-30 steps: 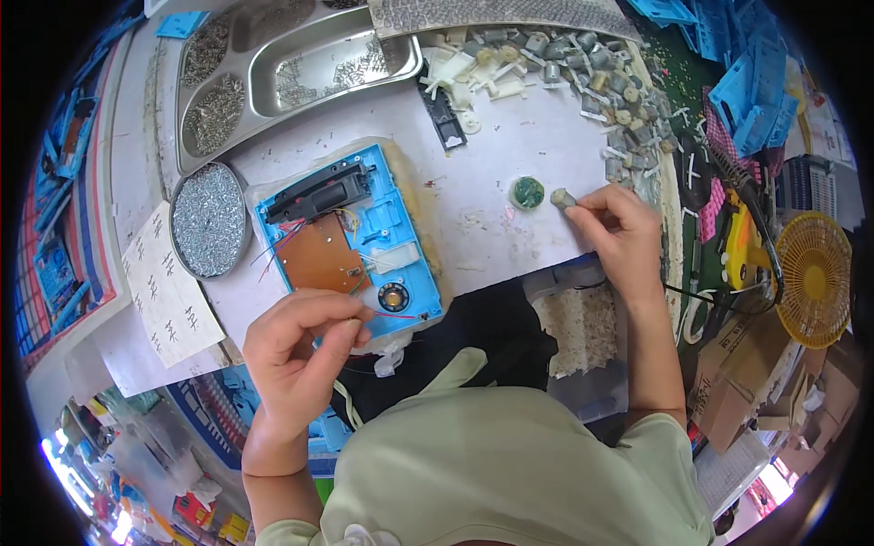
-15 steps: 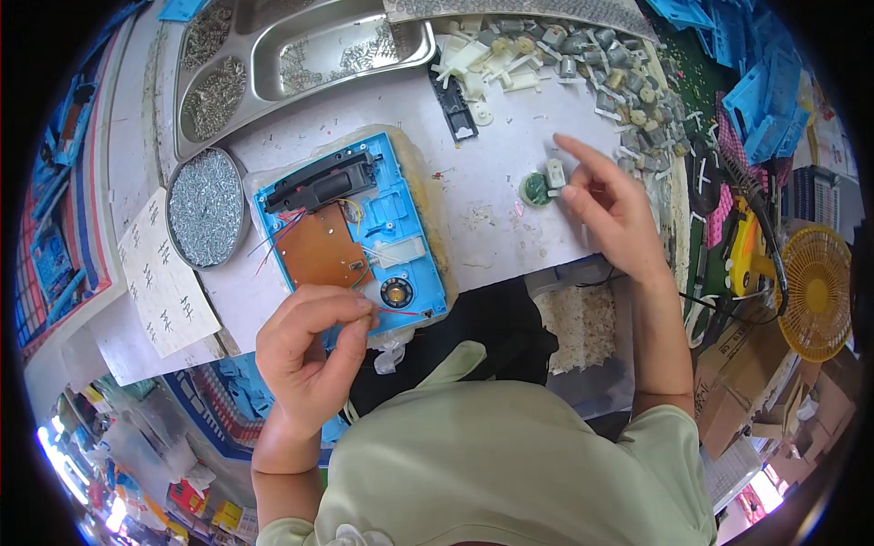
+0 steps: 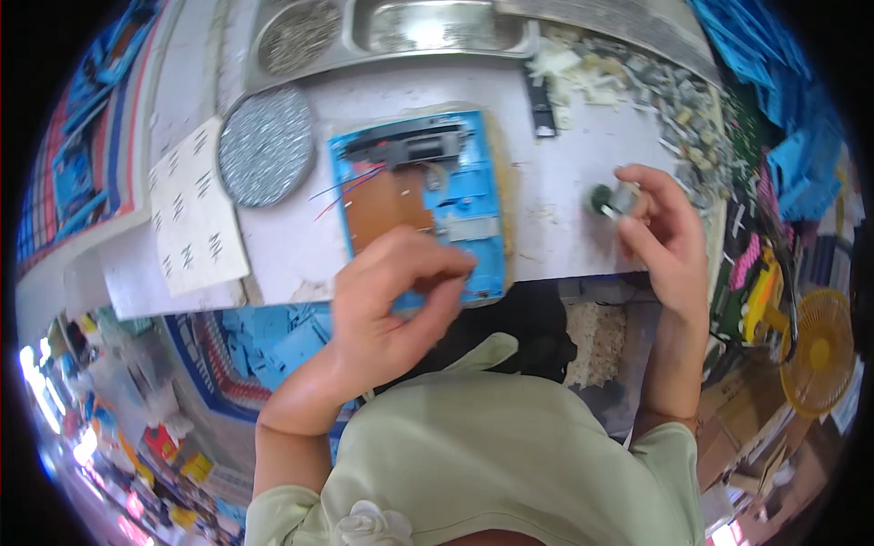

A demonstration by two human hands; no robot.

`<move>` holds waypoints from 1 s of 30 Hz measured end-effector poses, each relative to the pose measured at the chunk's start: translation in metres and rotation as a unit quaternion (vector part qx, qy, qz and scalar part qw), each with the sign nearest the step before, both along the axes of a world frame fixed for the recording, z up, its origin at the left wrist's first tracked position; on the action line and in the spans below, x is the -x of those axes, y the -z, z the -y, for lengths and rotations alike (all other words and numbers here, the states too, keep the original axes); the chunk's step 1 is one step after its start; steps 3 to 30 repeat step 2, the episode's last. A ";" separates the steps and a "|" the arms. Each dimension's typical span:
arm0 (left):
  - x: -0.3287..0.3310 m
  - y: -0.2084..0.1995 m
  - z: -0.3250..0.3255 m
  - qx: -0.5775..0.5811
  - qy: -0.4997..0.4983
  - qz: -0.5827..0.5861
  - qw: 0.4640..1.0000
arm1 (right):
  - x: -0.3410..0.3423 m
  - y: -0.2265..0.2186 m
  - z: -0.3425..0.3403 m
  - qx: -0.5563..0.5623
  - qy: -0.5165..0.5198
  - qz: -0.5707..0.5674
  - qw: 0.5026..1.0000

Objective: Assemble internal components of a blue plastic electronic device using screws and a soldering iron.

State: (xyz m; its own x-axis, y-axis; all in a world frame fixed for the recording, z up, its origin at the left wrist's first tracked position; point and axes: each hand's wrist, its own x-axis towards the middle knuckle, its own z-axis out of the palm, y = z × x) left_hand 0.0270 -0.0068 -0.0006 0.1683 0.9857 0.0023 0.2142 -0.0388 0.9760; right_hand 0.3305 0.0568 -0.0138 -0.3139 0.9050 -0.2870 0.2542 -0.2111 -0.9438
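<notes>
A person in a pale green top looks down at a cluttered white workbench (image 3: 564,182).

Nearest the body, the left hand (image 3: 391,300) is curled, thumb and fingertips pinched close together over the near edge of a blue plastic device shell (image 3: 473,196). Whether something tiny sits in that pinch cannot be told. The shell lies directly beyond and under these fingers, touching them at its near right corner. It is a rectangle lying flat and open-face up, its long axis running away from the person, tilted a little to the left at the far end. Inside it, just beyond the fingertips, is a brown circuit board (image 3: 387,205); thin red and blue wires (image 3: 341,187) trail out to the left; a black part (image 3: 414,146) crosses the far end.

To the right, well apart from the shell, the right hand (image 3: 660,232) rests on the bench with fingers narrowed around a small silvery part (image 3: 622,198), held beside a small dark green round piece (image 3: 599,197) that lies to the left of its fingertips. The left hand is the one nearer the shell.

Farther out, left of the left hand, a white paper sheet (image 3: 196,209) and a round dish of small grey pieces (image 3: 266,146). Farthest, a metal compartment tray (image 3: 391,32), and to the far right a heap of small grey and white parts (image 3: 665,91).
</notes>
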 end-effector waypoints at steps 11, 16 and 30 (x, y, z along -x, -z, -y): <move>-0.002 0.006 0.002 0.046 0.006 0.056 0.997 | 0.014 0.004 0.006 0.061 0.034 -0.116 0.991; -0.002 0.006 0.002 0.046 0.006 0.056 0.997 | 0.014 0.004 0.006 0.061 0.034 -0.116 0.991; -0.002 0.006 0.002 0.046 0.006 0.056 0.997 | 0.014 0.004 0.006 0.061 0.034 -0.116 0.991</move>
